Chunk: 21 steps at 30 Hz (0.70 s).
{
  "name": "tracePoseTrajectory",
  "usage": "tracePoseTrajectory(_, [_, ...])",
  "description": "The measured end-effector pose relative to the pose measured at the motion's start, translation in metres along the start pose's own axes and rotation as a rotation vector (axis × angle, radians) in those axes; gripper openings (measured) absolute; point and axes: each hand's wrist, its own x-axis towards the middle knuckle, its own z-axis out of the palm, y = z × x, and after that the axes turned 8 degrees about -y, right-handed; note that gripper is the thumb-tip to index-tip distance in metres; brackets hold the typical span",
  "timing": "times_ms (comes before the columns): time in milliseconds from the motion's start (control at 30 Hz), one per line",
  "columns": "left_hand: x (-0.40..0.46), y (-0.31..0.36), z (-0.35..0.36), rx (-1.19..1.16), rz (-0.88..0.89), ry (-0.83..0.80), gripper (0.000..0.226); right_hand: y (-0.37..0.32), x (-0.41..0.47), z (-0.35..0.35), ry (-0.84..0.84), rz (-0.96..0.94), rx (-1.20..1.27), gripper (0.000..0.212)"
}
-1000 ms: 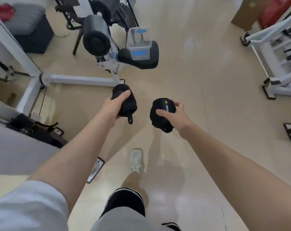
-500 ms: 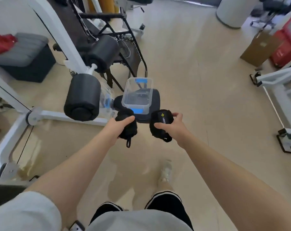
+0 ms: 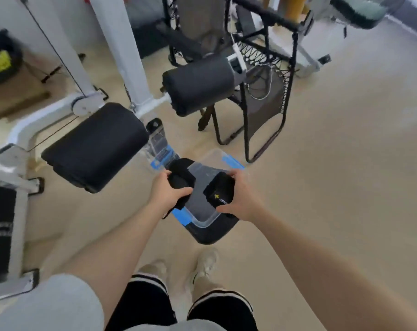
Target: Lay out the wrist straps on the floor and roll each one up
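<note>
The rolled strap bears small white lettering, too blurred to read.

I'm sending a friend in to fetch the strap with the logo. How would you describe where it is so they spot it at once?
Find the white exercise machine with black roller pads; on its black seat stands a clear plastic box with blue clips. Two hands hold black rolled straps over that box. The right hand grips the logo strap, with a small yellow mark and white lettering; the left hand's strap shows none.
</note>
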Motion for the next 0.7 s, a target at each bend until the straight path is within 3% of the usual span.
tracePoseTrajectory(167, [0.047,-0.023,0.025,0.355,0.124,0.012,0.08,0.015,0.058,0.013,-0.184,-0.267,-0.674,0.077])
tracePoseTrajectory(300, [0.084,-0.043,0.044,0.788,0.209,0.085,0.073,0.038,0.1,0.029,-0.288,-0.314,-0.837,0.076])
tracePoseTrajectory(367, [0.097,-0.053,0.053,0.872,0.177,0.066,0.072,0.043,0.121,0.03,-0.342,-0.366,-0.902,0.075])
tracePoseTrajectory(500, [0.107,-0.061,0.063,0.865,0.117,-0.06,0.085,0.052,0.148,0.034,-0.527,-0.437,-0.975,0.07])
tracePoseTrajectory(567, [0.105,-0.061,0.055,0.806,0.11,-0.087,0.095,0.06,0.15,0.04,-0.597,-0.436,-0.864,0.06])
tracePoseTrajectory(633, [0.101,-0.064,0.046,0.716,0.015,0.004,0.103,0.064,0.149,0.046,-0.549,-0.35,-0.63,0.057])
tracePoseTrajectory(700, [0.094,-0.067,0.043,0.518,-0.193,0.068,0.108,0.065,0.151,0.047,-0.366,-0.145,-0.419,0.058])
